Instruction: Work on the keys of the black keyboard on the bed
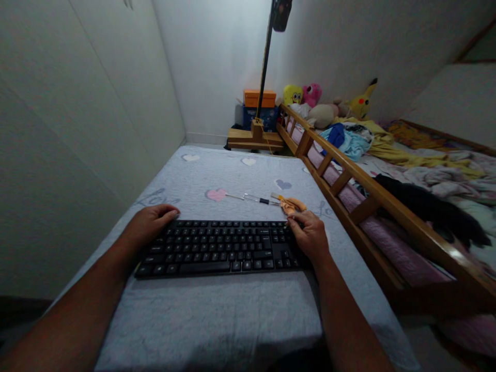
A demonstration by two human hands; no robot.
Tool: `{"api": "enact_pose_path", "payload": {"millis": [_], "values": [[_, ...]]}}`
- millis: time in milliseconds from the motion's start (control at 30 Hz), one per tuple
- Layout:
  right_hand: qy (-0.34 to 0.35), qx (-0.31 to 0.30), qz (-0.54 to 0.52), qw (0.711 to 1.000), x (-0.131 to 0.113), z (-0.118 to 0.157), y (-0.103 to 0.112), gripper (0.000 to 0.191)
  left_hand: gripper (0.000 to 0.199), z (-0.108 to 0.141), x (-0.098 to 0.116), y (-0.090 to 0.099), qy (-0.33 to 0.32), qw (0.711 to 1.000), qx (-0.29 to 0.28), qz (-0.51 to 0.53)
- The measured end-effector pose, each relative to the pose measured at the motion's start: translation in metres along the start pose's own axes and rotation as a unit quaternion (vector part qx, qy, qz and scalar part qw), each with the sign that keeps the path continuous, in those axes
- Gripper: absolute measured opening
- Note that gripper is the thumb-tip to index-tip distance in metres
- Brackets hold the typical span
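Observation:
A black keyboard [222,247] lies across the cloth-covered surface, keys facing up. My left hand [149,223] is closed around its left end, thumb along the far corner. At the other end my right hand [311,233] grips the right side, covering part of the number keys; some of its fingers are hidden. Just beyond that hand lies a crumpled orange cloth [292,205]. Beside the cloth are a small brush [276,196] with a yellow part and a thin wire tool [256,198] with a black sleeve.
The pale bedspread [217,315] has heart prints. A wooden bed rail [349,178] runs along the right, with clothes and plush toys [313,95] behind it. At the back stand a wooden-based pole [265,62] and an orange box [259,98]. White panels [96,119] flank the left.

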State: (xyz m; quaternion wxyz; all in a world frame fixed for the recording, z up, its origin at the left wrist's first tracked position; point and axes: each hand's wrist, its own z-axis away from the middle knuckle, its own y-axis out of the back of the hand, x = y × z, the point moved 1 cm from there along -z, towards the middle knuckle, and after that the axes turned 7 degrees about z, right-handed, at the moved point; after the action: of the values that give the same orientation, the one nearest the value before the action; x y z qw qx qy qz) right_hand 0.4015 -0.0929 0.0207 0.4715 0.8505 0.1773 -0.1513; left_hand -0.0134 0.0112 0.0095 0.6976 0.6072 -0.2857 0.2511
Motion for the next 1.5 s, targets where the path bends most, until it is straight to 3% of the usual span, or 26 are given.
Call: {"api": "enact_pose_path", "payload": {"millis": [433, 1500], "values": [[-0.019, 0.012, 0.027, 0.999, 0.006, -0.001, 0.010, 0.020, 0.045, 0.001, 0.002, 0.000, 0.000, 1.000, -0.001, -0.001], [0.004, -0.048, -0.035, 0.998, 0.000, 0.001, 0.007, 0.017, 0.044, 0.003, 0.005, 0.000, -0.003, 1.000, 0.004, -0.001]]}}
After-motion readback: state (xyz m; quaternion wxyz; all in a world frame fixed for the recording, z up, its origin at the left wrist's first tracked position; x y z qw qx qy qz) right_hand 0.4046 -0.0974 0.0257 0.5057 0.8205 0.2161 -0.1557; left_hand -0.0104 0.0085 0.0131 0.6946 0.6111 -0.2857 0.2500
